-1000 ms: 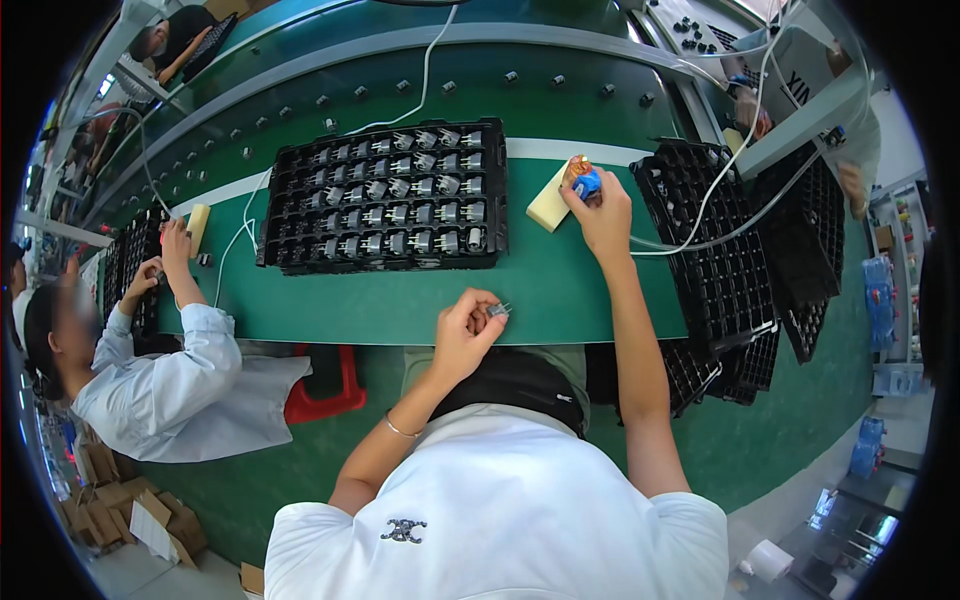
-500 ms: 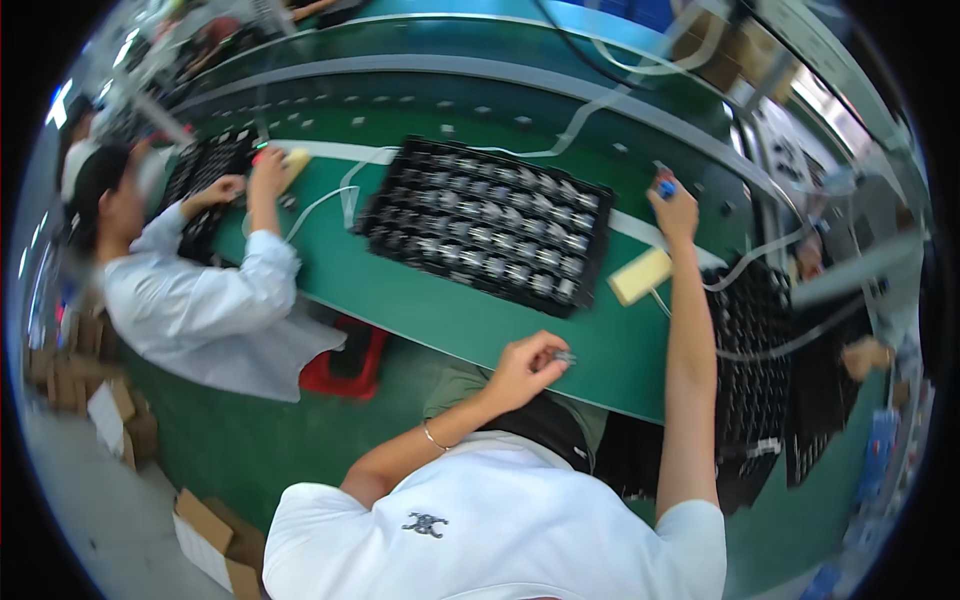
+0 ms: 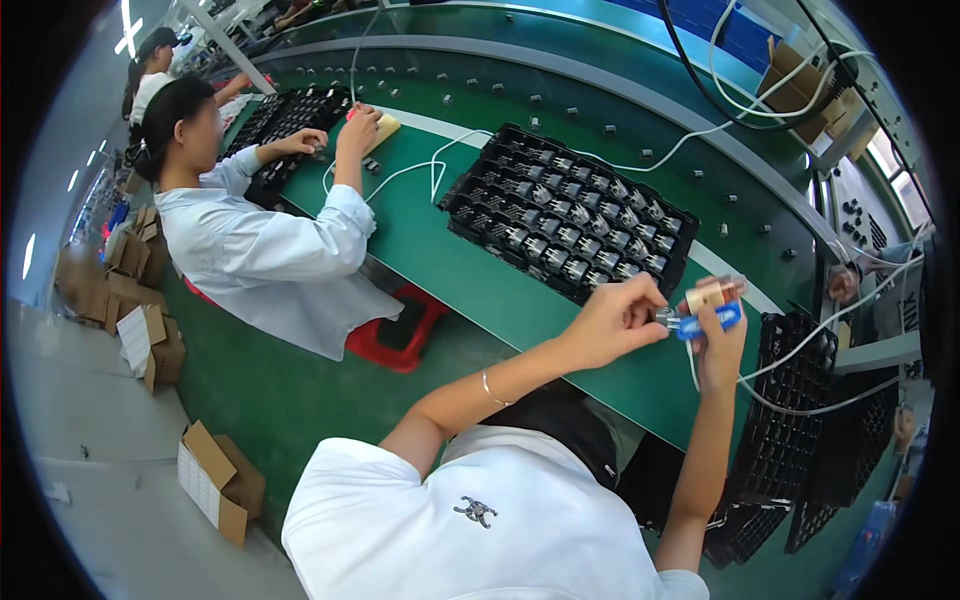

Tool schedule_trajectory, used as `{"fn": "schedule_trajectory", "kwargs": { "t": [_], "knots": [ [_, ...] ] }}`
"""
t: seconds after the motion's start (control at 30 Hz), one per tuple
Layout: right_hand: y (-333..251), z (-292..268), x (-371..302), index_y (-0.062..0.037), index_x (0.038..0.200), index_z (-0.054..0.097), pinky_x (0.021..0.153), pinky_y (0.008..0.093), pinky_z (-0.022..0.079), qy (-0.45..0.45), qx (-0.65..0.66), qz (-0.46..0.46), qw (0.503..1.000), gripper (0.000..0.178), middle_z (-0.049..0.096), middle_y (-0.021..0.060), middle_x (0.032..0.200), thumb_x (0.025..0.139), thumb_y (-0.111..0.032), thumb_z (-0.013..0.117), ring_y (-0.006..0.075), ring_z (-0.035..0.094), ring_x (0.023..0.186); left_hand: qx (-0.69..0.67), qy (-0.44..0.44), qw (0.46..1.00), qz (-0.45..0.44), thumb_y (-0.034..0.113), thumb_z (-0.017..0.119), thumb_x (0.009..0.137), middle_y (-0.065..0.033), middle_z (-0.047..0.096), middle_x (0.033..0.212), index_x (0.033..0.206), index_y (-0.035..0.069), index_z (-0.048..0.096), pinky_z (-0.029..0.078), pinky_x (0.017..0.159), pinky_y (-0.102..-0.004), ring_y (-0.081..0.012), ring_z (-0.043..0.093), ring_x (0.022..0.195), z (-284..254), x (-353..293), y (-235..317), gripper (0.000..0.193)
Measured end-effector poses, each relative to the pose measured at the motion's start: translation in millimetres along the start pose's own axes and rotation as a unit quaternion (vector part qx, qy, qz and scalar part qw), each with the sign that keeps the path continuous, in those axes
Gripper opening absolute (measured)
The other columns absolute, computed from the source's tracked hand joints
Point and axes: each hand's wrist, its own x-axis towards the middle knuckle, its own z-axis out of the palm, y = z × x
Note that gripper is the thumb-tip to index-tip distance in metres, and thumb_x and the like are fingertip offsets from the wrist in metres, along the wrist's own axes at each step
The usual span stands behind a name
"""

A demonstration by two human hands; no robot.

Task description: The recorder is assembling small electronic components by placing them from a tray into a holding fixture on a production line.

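Small grey part (image 3: 663,317) with metal pins sat at the fingertips of the left hand (image 3: 612,325), its thumb and forefinger pinched together on it above the near side of the green counter (image 3: 450,282). Just beside it, the right hand (image 3: 720,358) had its fingers curled around a blue tool (image 3: 712,321), whose near end pointed at the part; whether the two touched could not be told. A cream block (image 3: 705,297) showed behind the tool, partly covered, and its contact with the right hand was unclear. Left of both hands lay a black tray (image 3: 486,192), set at a slant, with rows of grey pieces (image 3: 572,213) filling much of it and bare pockets toward its left end. More black trays (image 3: 785,400) stood to the right. Farther left, a co-worker (image 3: 270,235) in a pale blue shirt worked at the same counter.
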Motion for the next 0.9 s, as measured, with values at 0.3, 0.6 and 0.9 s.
{"fn": "schedule_trajectory", "kwargs": {
  "t": [0.3,0.6,0.9],
  "knots": [
    [22,20,-24,0.0011,0.120,0.053,0.044,0.0174,0.039,0.123,0.191,-0.007,0.974,0.037,0.064,0.0086,0.095,0.088,-0.016,0.062,0.0084,0.062,0.071,-0.090,0.004,0.996,-0.009,0.005,0.079,0.079,0.0013,0.058,0.077,0.095,0.002,0.060,0.043,0.056,-0.0170,-0.0021,0.055,0.064,8,5,-12,0.025],
    [18,19,-27,0.0011,0.115,0.055,0.041,0.0204,0.042,0.045,0.164,0.041,0.985,0.033,0.063,0.0056,0.085,0.090,-0.021,0.060,0.0051,0.048,0.050,-0.098,-0.054,0.992,-0.059,0.005,0.079,0.078,0.0003,0.058,0.077,0.095,0.002,0.055,0.044,0.050,-0.0167,-0.0033,0.055,0.063,3,12,-17,0.030],
    [31,-1,-34,-0.0032,0.125,0.049,0.052,0.0233,0.050,-0.049,0.308,0.137,0.940,0.037,0.062,0.0081,0.104,0.093,-0.019,0.058,0.0091,0.061,0.077,-0.125,-0.124,0.977,-0.118,0.010,0.084,0.072,0.0048,0.055,0.082,0.100,0.008,0.053,0.042,0.062,-0.0166,-0.0012,0.050,0.071,6,12,-15,0.042]
  ]
}}
